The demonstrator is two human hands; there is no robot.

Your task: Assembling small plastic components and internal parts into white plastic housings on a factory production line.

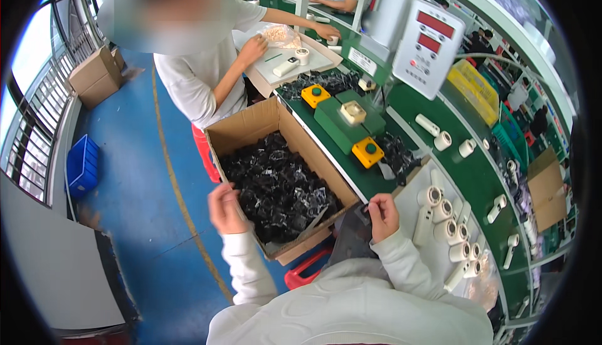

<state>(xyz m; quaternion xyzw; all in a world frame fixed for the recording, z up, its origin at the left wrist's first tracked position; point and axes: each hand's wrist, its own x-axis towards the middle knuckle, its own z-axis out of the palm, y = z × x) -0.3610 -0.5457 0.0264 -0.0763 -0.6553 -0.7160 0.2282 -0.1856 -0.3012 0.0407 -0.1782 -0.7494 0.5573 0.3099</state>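
Left hand (pixel 227 212) beside the carton (pixel 249 125) at its left wall, fingers loosely apart, nothing visible in them. Right hand (pixel 384 218) just off the carton's near right corner, fingertips bunched; can't tell if I'm pinching anything. Black bagged parts (pixel 276 185) heaped inside the carton. Probably between grips; picking calls for teasing one bag free.

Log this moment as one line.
left hand: by carton | right hand: curled, grip unclear | carton: black pieces inside | yellow button boxes: on green bench
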